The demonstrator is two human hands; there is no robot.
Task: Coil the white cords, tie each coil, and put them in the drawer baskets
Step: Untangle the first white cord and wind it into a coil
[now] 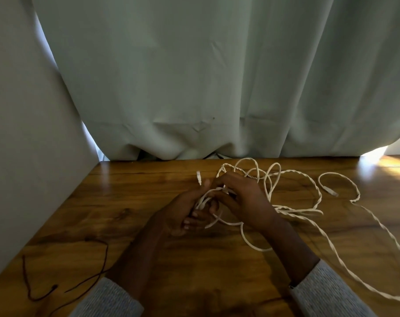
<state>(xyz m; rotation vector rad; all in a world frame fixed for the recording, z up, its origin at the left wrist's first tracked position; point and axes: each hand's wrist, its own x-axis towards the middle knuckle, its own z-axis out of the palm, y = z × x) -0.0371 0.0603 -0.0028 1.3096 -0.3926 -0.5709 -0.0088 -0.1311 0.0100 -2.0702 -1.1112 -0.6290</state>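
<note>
A long white cord (292, 210) lies in loose tangled loops on the wooden table (134, 195), partly twisted on itself, trailing off the right edge of the view. My left hand (183, 209) grips a small bundle of its loops, and one white plug end (198, 177) sticks up above that hand. My right hand (242, 197) is closed on the cord just right of the bundle, fingers touching the left hand. A second plug end (331, 191) rests on the table at the right. No drawer or basket is in view.
A thin dark string (63, 271) lies in a loose curve on the table at the lower left. A pale green curtain (217, 76) hangs behind the table's far edge. A grey wall (18, 156) borders the left side.
</note>
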